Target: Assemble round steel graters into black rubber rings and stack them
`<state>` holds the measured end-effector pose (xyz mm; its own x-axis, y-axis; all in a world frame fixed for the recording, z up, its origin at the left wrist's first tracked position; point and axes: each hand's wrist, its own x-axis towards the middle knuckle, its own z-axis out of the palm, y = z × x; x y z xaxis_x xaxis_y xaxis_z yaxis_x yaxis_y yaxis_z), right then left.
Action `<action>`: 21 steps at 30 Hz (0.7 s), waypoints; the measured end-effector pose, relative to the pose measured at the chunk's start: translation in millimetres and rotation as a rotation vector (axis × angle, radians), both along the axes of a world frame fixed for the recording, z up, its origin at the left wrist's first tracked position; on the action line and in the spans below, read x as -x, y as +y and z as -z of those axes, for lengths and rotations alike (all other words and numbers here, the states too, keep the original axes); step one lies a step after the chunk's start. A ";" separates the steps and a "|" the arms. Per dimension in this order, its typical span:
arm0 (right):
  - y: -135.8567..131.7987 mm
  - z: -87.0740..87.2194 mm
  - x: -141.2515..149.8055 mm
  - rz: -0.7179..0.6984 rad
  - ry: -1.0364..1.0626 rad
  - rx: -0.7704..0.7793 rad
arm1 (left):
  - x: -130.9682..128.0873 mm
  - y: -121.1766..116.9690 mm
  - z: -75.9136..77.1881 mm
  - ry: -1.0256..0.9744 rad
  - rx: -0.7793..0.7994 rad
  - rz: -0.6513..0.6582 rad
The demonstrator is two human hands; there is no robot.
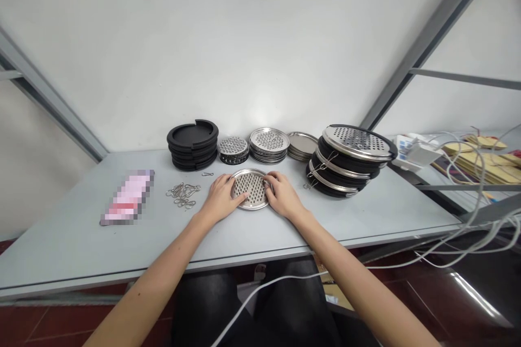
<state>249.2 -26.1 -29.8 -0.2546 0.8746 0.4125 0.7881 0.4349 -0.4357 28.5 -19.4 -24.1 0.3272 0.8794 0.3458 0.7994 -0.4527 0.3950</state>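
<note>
A round metal grater plate (249,191) with rows of raised holes and a shiny rim lies near the middle of the table. My left hand (223,197) grips its left edge, thumb resting on the perforated face. At the opposite edge, my right hand (284,193) holds the rim with bent fingers. Just behind it are a stack of small grater discs (233,146) and a stack of wider rimmed grater plates (268,142). To the left of my left hand lies a loose pile of wire clips (183,192), with a single clip (207,174) apart from it.
Black round holders (192,143) are stacked at the back left. Plain metal discs (303,143) lie behind, beside a tilted stack of assembled graters (345,160). A pixelated pink object (128,197) lies left. White cables (480,173) hang past the right end of the table (163,249).
</note>
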 end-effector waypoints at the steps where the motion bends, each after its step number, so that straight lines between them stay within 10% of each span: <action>1: -0.3 -0.3 0.3 0.004 -0.003 0.002 | 0.0 0.3 0.6 -0.004 -0.005 -0.002; 21: -4.3 -5.5 1.4 -0.015 0.005 0.025 | 1.0 0.3 2.3 0.024 -0.006 0.006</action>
